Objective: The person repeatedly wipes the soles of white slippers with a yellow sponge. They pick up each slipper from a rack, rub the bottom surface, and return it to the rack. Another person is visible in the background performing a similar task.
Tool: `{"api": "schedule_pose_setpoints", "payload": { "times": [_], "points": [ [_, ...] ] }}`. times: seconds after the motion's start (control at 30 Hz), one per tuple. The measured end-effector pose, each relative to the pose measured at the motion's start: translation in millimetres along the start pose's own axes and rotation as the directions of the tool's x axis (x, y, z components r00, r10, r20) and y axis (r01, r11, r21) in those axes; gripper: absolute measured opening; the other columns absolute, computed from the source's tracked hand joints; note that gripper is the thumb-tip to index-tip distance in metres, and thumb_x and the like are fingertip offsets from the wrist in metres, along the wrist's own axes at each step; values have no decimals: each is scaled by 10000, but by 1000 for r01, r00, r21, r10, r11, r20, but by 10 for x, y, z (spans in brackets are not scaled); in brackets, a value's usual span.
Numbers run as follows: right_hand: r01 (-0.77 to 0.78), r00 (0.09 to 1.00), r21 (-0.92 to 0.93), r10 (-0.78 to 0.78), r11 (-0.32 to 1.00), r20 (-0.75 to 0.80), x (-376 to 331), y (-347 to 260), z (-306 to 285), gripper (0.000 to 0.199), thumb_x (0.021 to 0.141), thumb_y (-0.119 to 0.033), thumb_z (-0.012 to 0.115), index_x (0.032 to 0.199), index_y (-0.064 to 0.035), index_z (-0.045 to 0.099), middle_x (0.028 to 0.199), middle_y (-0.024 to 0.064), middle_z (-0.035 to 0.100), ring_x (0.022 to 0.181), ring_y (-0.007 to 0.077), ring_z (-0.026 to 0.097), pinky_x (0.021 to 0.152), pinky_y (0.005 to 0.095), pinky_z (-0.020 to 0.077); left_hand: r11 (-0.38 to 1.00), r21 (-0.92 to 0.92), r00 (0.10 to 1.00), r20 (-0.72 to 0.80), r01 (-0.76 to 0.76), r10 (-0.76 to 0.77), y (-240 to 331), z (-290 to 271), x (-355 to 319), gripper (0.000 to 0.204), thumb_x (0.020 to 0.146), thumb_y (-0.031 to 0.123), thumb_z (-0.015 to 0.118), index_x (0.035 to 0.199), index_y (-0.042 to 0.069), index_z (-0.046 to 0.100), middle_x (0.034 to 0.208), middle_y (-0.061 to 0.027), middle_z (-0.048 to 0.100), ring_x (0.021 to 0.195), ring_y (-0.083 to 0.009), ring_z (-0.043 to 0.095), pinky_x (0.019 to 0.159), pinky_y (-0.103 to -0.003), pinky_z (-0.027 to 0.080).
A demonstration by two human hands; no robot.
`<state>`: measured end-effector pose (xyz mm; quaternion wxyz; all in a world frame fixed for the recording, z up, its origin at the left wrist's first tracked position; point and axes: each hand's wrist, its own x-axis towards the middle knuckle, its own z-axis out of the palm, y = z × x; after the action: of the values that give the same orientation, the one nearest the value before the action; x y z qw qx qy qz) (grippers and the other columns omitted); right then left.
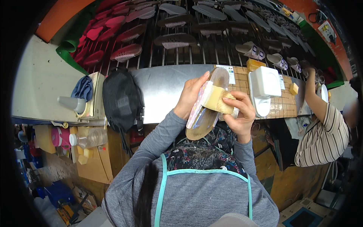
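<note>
Your left grip [193, 92] held the sole [199, 131] while your right grip [242, 112] pinched the sponge [215, 97] over it, apparently for wiping, and the next stroke likely needed even pressure.

"Where's the glare?"
"On the metal table [160, 94], washed nearly white; the rods [176, 56] beyond glint against darkness."
"Sharp?"
"The sandal [204, 119] reads clearly. Toward the rim, edges bend, the lower-left clutter [60, 193] dims, and black swallows the corners."

Left hand [192, 97] clasped, right hand [242, 114] nearby, fingers [235, 102] curled in a pinch — both forearms [160, 130] angled inward.
</note>
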<state>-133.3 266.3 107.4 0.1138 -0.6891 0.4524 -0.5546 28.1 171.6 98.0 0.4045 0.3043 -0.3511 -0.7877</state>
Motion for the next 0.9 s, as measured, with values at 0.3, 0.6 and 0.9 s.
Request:
{"api": "schedule_pose_setpoints", "payload": {
  "times": [0.3,0.6,0.9],
  "points": [
    [-4,998,58,7,998,-58,-128,-80,-40,449,551,-15,682,986,-99,753,1021,94,662,896,238,599,799,342,470,994,-36,994,-8,-105,105,112,298,237,312,960,334,601,893,39,678,777,5,661,644,-51,593,580,-203,470],
    [22,999,26,-22,999,-31,-250,-107,-107,453,536,-25,679,971,-122,760,996,88,666,862,236,613,789,341,466,983,-69,986,-26,-168,167,245,400,617,372,966,364,557,1014,12,666,873,-94,709,689,-165,700,626,-279,588],
    [-76,967,111,101,991,-234,-290,-152,56,450,588,-36,689,1037,-39,716,1020,130,645,896,232,641,780,319,519,691,12,660,-284,-723,695,440,469,542,396,980,364,574,775,43,681,686,28,627,574,-35,542,518,-202,425]
  ]
}}
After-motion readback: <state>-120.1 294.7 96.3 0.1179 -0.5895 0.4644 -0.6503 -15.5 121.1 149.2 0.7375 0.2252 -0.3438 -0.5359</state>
